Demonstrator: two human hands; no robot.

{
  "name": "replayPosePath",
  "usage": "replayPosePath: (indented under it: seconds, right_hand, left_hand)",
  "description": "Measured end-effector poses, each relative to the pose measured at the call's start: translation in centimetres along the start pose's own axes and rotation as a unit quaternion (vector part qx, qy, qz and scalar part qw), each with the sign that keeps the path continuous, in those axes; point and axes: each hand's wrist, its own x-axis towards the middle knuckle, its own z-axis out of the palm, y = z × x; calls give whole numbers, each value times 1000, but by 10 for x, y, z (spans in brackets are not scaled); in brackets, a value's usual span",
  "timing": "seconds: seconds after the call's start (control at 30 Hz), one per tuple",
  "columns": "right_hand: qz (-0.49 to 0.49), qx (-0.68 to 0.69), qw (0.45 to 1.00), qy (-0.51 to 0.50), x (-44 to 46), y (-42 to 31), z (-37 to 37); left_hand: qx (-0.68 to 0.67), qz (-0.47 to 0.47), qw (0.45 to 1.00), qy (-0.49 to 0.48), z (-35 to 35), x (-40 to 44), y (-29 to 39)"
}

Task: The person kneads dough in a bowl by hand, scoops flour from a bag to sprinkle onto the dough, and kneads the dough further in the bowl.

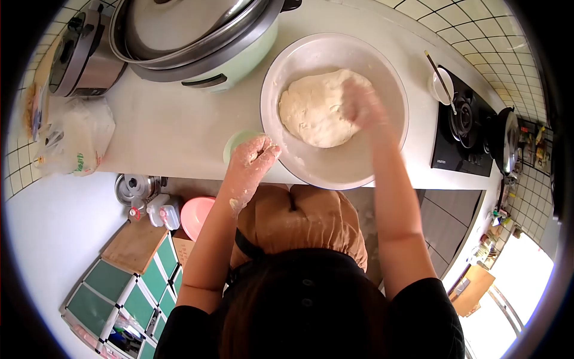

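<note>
A wide metal bowl (335, 170) stands on the counter in front of me. Inside it lies a big, pale lump of dough (314, 110) with an uneven surface. My right hand (363, 106) is over the right part of the dough, smeared by motion, so its fingers cannot be made out. Beside the bowl's left rim is my left hand (255, 154), its fingers curled closed and coated in flour and dough bits. Whatever it may hold is hidden. Partly behind that hand sits a small light-green bowl (232, 143).
A large steamer pot (239, 60) with a metal lid and a rice cooker (89, 54) stand back left, near a plastic bag (78, 134). To the right are a black gas stove (463, 128), a white bowl (439, 87) with chopsticks, and a wok (508, 140).
</note>
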Motion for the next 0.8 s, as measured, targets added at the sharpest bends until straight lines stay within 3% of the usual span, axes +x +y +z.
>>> replayPosePath:
  seconds: [0.03, 0.13, 0.2, 0.3, 0.37, 0.43, 0.47, 0.57, 0.67, 0.8]
  right_hand:
    - [141, -94, 974, 151, 12, 45, -11]
    - [160, -50, 984, 51, 21, 40, -17]
    - [147, -37, 988, 15, 12, 38, -21]
    - [156, -75, 982, -78, -24, -26, 15]
    - [24, -244, 968, -55, -44, -55, 29]
    - [-145, -446, 883, 28, -50, -65, 35]
    - [-96, -511, 854, 26, -44, -76, 31]
    - [-85, -627, 773, 46, -24, -83, 35]
    - [-153, -700, 697, 36, 26, -54, -3]
    - [-107, -764, 636, 20, 85, -20, -36]
  left_hand:
    - [1, 5, 1000, -4, 5, -1, 1]
    - [16, 17, 1000, -18, 15, 0, 5]
    - [28, 23, 999, -31, 19, 7, 6]
    - [-40, 15, 998, -47, 25, 16, 10]
    - [-58, 7, 997, -43, 26, 30, 3]
    - [-44, 6, 998, -53, 29, 42, 7]
    - [-25, 10, 998, -64, 32, 47, 11]
    - [-25, 10, 999, -43, 44, 55, 14]
    - [14, -8, 999, -50, 44, 56, 24]
    - [60, 32, 997, -46, 46, 54, 39]
